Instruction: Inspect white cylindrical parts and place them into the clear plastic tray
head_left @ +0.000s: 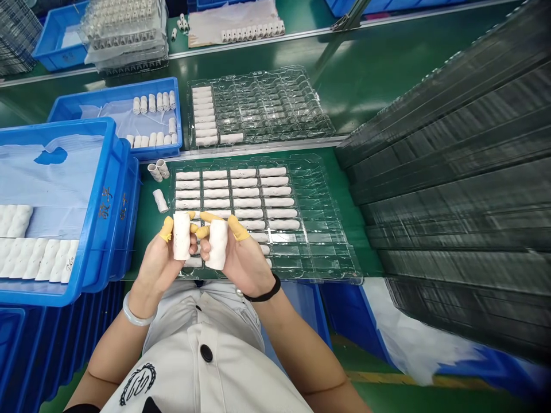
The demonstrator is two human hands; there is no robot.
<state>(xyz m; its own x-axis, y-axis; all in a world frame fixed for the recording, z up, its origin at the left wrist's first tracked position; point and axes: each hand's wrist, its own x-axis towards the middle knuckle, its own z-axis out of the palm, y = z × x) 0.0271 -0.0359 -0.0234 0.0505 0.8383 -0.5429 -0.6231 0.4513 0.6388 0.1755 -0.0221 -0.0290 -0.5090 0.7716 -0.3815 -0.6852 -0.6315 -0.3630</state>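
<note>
My left hand [161, 261], with yellow finger covers on some fingertips, is closed around a white wavy-sided tube [181, 236] held upright. Beside it my right hand [241, 255], also in yellow finger covers, grips a second white tube [217, 245], slightly tilted. The two tubes are a small gap apart. Below and behind them lies a clear plastic tray [316, 212] with rows of similar white tubes in its left columns. Part of that tray is hidden by my hands. Left of the tray, a loose tube [160, 201] lies on the green bench.
Two hollow tubes [158, 170] stand near a blue bin [114, 94] containing more tubes. Stacked blue bins [97, 212] rise at the left. Another clear tray [271, 106], partly filled, sits behind. A tall stack of dark trays [456, 178] bounds the right side.
</note>
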